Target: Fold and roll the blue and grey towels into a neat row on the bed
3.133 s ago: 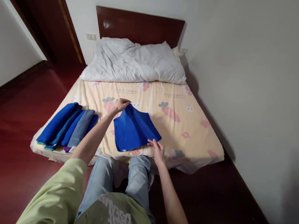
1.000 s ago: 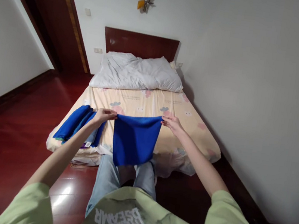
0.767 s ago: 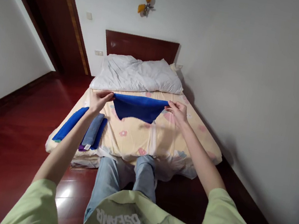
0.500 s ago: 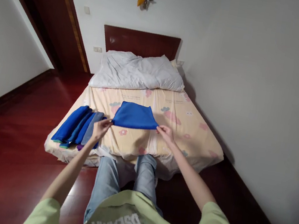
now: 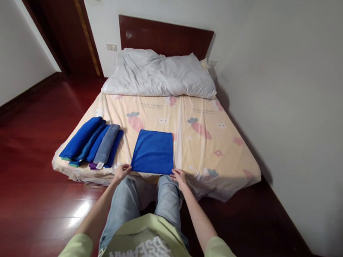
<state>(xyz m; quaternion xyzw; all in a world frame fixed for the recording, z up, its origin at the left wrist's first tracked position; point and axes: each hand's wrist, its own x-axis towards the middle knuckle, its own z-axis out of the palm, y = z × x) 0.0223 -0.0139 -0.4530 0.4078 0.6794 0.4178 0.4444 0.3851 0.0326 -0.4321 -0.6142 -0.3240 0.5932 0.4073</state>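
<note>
A square blue towel (image 5: pixel 154 152) lies spread flat on the bed, its near edge by the mattress front. My left hand (image 5: pixel 123 171) pinches its near left corner. At the near right corner, the fingers of my right hand (image 5: pixel 179 176) are closed on the towel's edge. To the left of my left hand lie several folded towels side by side: a blue towel (image 5: pixel 81 138) at the outer end and a grey-blue towel (image 5: pixel 107 143) with a white tag closer in. Green and purple edges peek out beneath them.
The bed (image 5: pixel 219 153) has a pale yellow sheet with a carrot and flower print. A crumpled white quilt (image 5: pixel 160 74) lies by the dark wooden headboard (image 5: pixel 165 36). A white wall (image 5: pixel 293 100) runs along the right, and reddish wooden floor (image 5: pixel 21 174) lies to the left.
Both hands have come down and toward me with the blue towel, which was held up and sagging and now lies flat on the sheet. The view has tilted downward.
</note>
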